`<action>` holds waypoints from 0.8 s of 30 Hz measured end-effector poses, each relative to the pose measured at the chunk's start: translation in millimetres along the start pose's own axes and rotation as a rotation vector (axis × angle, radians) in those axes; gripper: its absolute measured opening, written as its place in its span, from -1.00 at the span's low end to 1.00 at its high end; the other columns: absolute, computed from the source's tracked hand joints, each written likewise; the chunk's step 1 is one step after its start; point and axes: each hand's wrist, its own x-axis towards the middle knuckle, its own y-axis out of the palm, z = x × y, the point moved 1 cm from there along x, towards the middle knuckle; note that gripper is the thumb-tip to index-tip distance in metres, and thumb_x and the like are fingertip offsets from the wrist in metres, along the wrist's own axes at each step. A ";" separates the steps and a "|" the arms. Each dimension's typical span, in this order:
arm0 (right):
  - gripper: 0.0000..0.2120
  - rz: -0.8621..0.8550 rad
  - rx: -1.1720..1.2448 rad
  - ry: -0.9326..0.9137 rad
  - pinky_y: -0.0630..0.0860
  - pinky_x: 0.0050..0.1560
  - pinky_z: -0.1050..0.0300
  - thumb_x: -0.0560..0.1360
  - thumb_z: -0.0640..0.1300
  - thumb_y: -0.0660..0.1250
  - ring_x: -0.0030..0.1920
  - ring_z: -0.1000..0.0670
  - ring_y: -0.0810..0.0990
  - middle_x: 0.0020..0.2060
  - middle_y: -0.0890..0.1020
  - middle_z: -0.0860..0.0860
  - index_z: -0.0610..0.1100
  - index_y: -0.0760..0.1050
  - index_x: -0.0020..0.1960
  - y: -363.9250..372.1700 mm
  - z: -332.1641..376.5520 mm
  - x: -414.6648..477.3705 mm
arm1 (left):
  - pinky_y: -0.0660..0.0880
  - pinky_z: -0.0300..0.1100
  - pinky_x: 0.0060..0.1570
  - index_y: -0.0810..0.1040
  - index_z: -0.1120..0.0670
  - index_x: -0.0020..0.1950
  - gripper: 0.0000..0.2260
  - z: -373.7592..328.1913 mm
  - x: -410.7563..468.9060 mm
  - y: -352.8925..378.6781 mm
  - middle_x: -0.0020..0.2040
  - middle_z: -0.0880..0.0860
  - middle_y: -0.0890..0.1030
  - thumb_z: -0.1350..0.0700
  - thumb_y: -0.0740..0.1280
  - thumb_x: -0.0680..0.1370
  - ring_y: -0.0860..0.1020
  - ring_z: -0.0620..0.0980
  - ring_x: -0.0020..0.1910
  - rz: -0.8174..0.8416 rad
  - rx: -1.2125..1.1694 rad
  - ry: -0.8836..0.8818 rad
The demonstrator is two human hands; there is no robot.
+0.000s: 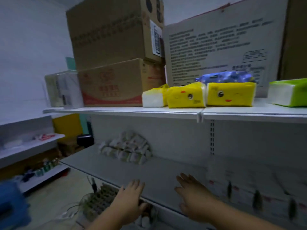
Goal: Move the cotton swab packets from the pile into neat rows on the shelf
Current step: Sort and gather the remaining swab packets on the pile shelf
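Our left fingers (136, 184) reach out straight and hold nothing, the left hand (131, 198) at the front edge of the shelf (166, 173). Our right fingers (183, 178) are spread, empty too, the right hand (193, 195) over the shelf. The pile of cotton swab packets (126, 147) lies well beyond, against the back panel (174, 138).
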 end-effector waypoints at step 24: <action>-0.39 -0.474 0.039 0.101 0.61 -0.26 0.10 0.00 0.08 0.64 -0.17 -0.13 0.67 -0.11 0.66 -0.10 -0.18 0.64 -0.04 20.4 1.0 321.1 | 0.08 -0.14 0.45 -0.05 -0.05 0.56 -0.38 236.6 164.1 -52.7 0.57 -0.06 0.00 -0.19 0.12 0.59 -0.01 -0.05 0.54 -0.104 -0.021 -0.106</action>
